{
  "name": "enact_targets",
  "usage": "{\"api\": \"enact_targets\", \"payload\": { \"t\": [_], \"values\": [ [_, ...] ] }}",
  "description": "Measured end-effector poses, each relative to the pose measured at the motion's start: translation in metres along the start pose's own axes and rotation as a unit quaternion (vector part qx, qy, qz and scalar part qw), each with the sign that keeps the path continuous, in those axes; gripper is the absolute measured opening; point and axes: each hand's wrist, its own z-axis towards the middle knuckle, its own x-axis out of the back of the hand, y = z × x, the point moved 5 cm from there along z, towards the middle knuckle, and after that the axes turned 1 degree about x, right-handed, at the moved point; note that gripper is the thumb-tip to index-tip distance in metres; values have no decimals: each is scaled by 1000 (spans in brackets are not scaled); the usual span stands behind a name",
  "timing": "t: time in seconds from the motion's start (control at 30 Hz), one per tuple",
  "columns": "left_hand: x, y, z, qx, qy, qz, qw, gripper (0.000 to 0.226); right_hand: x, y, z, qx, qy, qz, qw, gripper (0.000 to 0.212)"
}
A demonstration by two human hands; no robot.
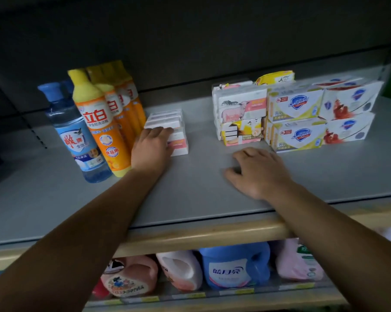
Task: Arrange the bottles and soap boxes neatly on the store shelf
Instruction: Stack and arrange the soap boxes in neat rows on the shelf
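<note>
The left hand (153, 147) lies flat-fingered against the small stack of white soap boxes (171, 131) beside the orange bottles (109, 122); the right hand (256, 170) rests loosely spread on the shelf (201, 188). Squaring that stack against the bottles looks like the step in hand; next, probably a gentle push.

Count of goods on the two shelves

Upper shelf: two blue bottles (74, 131), four orange bottles (104, 122), one stack of small white boxes (167, 122) (number unclear), one yellow packet (274, 77), four Safeguard boxes (295, 119) in front. Lower shelf: four jugs (235, 266). Two hands (151, 149).
</note>
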Motion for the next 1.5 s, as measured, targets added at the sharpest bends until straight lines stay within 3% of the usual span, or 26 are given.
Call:
{"api": "enact_targets", "payload": {
  "t": [0.9,1.13,1.3,1.5],
  "values": [
    [-36,-18,31,36,-8,-7,999,60,-2,2,2,-1,14,14,1000,62],
    [-24,-17,32,56,-52,-36,996,64,0,3,1,-7,10,40,999,59],
    [22,-5,3,29,-5,-137,990,53,3,2,-1,-18,10,46,999,58],
    [32,3,-58,-14,-100,-168,981,49,17,0,-4,-18,32,100,994,52]
  ]
}}
